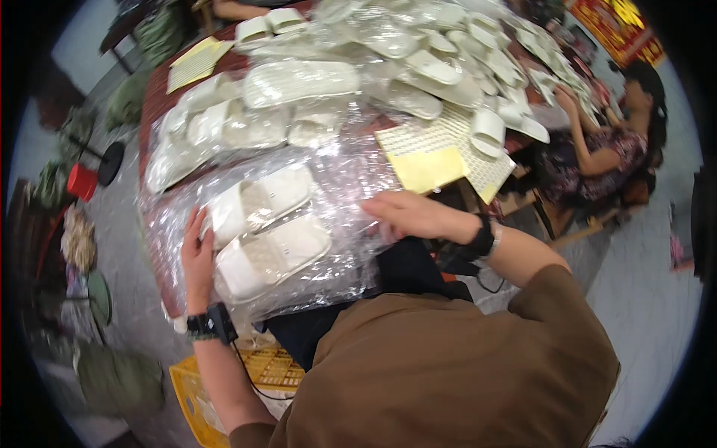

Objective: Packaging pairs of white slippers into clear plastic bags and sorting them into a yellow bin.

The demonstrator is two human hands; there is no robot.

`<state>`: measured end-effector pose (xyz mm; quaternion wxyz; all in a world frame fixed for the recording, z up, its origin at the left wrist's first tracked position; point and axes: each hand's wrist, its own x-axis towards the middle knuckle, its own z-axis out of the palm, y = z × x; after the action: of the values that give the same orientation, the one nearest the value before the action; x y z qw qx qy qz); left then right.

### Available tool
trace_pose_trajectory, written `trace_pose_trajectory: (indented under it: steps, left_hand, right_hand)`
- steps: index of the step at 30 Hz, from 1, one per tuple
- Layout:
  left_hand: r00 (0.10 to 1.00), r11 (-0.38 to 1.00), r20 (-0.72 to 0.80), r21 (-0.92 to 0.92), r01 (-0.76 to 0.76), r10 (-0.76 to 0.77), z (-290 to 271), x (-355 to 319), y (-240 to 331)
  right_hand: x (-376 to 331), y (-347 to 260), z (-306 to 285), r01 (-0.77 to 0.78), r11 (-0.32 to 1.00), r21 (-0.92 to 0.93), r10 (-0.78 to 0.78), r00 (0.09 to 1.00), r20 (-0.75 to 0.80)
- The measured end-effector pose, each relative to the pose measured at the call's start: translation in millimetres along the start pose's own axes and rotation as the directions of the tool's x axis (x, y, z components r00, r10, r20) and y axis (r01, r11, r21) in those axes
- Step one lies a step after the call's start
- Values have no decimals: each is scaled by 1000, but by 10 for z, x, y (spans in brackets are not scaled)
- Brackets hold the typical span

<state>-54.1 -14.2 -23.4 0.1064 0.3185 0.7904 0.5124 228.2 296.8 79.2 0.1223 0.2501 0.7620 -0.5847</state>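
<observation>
A pair of white slippers, one slipper [272,254] nearer me and the other [261,201] just beyond, lies side by side on see-through plastic bags [347,261] at the table's front. Along their left side, my left hand [196,254] rests with fingers stretched out, next to the toe ends. To the right, my right hand [411,213] reaches in flat over the edge of the plastic, fingers extended and apart from the slippers. Neither hand grips anything. What lies under the right palm is hidden.
Bagged white slippers [302,84] are heaped across the far side of the red-brown table [154,112]. Yellow sticker sheets [429,168] lie to the right, others [200,63] at the far left. A person [597,153] sits at right. A yellow crate [196,403] stands below me.
</observation>
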Motion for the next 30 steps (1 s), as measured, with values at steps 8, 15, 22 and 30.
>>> trace_pose_trajectory:
  steps: [8, 15, 22, 30]
  left_hand:
    - [997, 975, 33, -212, 70, -64, -7, -2, 20]
    - [994, 972, 4, -209, 108, -110, -16, -11, -13]
    - [997, 970, 25, -229, 75, -71, -35, 1, -38]
    - [997, 997, 52, -61, -47, 50, -58, 18, -126]
  right_hand:
    - [57, 141, 287, 560, 805, -197, -590, 721, -363]
    - [8, 590, 463, 330, 531, 780, -196, 944, -266]
    - [178, 655, 285, -221, 670, 709, -48, 940, 339]
    - [116, 303, 85, 298, 879, 371, -360, 927, 108]
